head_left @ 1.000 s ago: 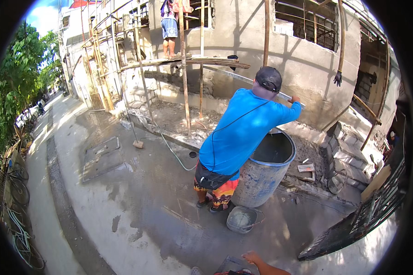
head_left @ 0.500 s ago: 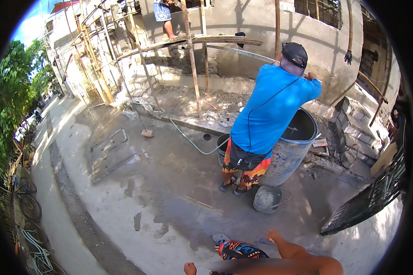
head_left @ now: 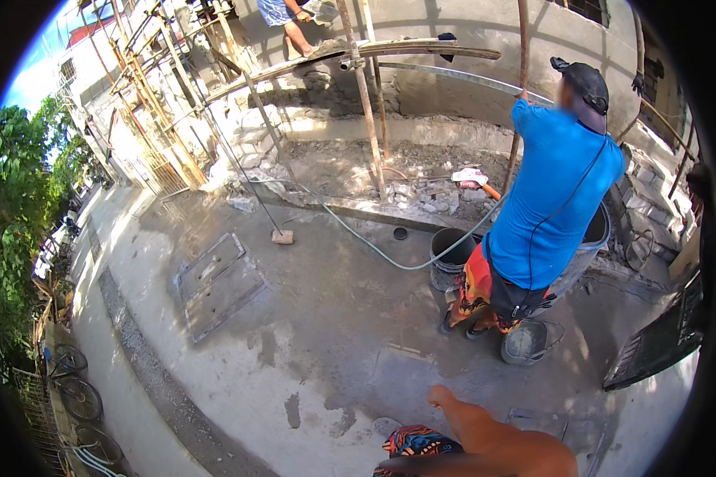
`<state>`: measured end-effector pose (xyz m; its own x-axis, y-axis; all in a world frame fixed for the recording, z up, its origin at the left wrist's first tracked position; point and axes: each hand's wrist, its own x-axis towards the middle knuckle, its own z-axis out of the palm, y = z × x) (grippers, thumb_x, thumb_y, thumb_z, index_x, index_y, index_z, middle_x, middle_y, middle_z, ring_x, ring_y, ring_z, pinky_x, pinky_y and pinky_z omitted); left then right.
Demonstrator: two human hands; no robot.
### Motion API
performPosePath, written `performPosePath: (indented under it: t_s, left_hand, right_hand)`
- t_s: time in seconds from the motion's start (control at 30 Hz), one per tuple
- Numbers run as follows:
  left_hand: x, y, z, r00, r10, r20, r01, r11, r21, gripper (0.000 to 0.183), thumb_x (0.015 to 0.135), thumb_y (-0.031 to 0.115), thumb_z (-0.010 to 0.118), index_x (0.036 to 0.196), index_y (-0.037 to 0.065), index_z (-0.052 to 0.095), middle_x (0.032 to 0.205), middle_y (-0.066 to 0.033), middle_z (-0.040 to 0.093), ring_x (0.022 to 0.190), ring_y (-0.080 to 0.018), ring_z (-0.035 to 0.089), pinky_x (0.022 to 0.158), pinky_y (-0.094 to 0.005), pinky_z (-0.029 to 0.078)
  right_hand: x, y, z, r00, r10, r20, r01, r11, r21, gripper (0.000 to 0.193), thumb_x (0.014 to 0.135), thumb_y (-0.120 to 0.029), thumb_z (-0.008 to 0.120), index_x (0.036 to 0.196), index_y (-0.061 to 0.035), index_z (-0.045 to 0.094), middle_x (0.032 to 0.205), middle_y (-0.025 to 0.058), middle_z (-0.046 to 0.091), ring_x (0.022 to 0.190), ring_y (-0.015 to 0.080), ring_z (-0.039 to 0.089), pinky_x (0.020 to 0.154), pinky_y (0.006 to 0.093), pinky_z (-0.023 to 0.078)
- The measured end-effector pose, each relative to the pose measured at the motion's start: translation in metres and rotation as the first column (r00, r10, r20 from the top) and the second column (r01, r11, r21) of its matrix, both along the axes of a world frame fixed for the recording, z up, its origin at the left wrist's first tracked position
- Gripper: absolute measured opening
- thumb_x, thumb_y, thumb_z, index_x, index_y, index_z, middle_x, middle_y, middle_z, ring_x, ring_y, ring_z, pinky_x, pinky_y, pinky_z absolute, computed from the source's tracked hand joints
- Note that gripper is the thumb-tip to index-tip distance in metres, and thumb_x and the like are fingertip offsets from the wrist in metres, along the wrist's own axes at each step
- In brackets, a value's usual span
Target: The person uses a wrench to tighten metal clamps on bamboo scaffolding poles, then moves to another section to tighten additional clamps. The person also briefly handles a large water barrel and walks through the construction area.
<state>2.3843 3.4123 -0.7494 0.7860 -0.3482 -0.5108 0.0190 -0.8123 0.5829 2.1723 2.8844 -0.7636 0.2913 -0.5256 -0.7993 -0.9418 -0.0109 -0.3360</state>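
My right hand (head_left: 439, 396) reaches out over the concrete at the lower middle, its fingers curled in with nothing seen in them. It touches nothing; the nearest thing is my own leg in patterned shorts (head_left: 422, 442). My left hand is out of the picture. Ahead to the right, a person in a blue shirt (head_left: 561, 199) and black cap has a hand up by a long metal strip (head_left: 469, 78) that runs along the wall. A grey bucket (head_left: 525, 343) stands at that person's feet.
A dark bucket (head_left: 451, 256) with a green hose (head_left: 366, 238) over it stands left of the person. Behind the person is a blue drum (head_left: 573, 270). Another person (head_left: 282, 20) stands on a scaffold plank (head_left: 406, 49). A long-handled mallet-like tool (head_left: 282, 237) rests on the ground.
The view has shifted, so the person in blue appears farther right, head now turned left. My left hand has left the picture. My right hand has swung left and slightly upward in view.
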Motion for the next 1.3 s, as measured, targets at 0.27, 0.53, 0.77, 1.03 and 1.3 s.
performPosePath:
  t_s: [0.27, 0.53, 0.77, 1.03, 1.3]
  left_hand:
    - [0.08, 0.034, -0.009, 0.94, -0.333, 0.074, 0.269, 0.858, 0.438, 0.05, 0.099, 0.046, 0.044, 0.098, 0.003, 0.069, 0.095, -0.0198, 0.069, 0.086, -0.0368, 0.065, 0.073, -0.0528, 0.05]
    - [0.265, 0.005, -0.05, 0.999, -0.021, -0.049, 0.03, 0.98, 0.197, 0.04, 0.092, 0.035, 0.049, 0.089, 0.001, 0.068, 0.081, -0.017, 0.064, 0.072, -0.032, 0.061, 0.064, -0.0479, 0.048]
    - [0.529, 0.022, -0.032, 0.991, 0.121, -0.059, -0.112, 0.985, 0.134, 0.031, 0.085, 0.026, 0.052, 0.081, -0.001, 0.066, 0.069, -0.0146, 0.06, 0.059, -0.0278, 0.057, 0.056, -0.0437, 0.046]
    - [0.796, -0.062, 0.002, 0.938, 0.316, 0.14, -0.3, 0.946, -0.122, 0.032, 0.083, 0.024, 0.052, 0.077, -0.004, 0.067, 0.075, -0.0219, 0.066, 0.072, -0.0365, 0.062, 0.067, -0.0471, 0.047]
    - [1.005, -0.126, 0.022, 0.93, 0.128, 0.344, -0.106, 0.991, -0.082, 0.034, 0.087, 0.027, 0.052, 0.078, -0.003, 0.066, 0.083, -0.0254, 0.068, 0.084, -0.0392, 0.066, 0.075, -0.0507, 0.048]
  right_hand:
    - [0.397, 0.066, 0.207, 0.659, 0.256, 0.707, -0.248, 0.962, -0.117, 0.058, 0.093, -0.054, 0.049, 0.098, -0.001, 0.071, 0.072, 0.0208, 0.067, 0.06, 0.0328, 0.065, 0.058, 0.0452, 0.051]
    - [0.543, 0.0, 0.173, 0.815, 0.116, 0.568, -0.139, 0.99, -0.003, 0.043, 0.092, -0.042, 0.057, 0.09, -0.0007, 0.067, 0.057, 0.0081, 0.051, 0.044, 0.0211, 0.047, 0.043, 0.0404, 0.04]
    - [0.489, -0.026, 0.086, 0.99, -0.116, -0.084, 0.087, 0.954, -0.285, 0.057, 0.09, -0.045, 0.047, 0.127, -0.0044, 0.061, 0.126, 0.0265, 0.06, 0.119, 0.0419, 0.057, 0.101, 0.0483, 0.045]
    - [0.507, 0.105, 0.031, 0.953, -0.232, -0.193, 0.245, 0.968, 0.048, 0.037, 0.087, -0.031, 0.066, 0.065, -0.0008, 0.065, 0.058, 0.0117, 0.059, 0.047, 0.0224, 0.056, 0.045, 0.038, 0.045]
    - [0.686, -0.005, -0.048, 0.94, -0.105, -0.325, 0.053, 0.985, -0.166, 0.026, 0.083, -0.025, 0.059, 0.083, -0.0044, 0.073, 0.083, 0.0136, 0.072, 0.078, 0.0269, 0.071, 0.07, 0.0383, 0.056]
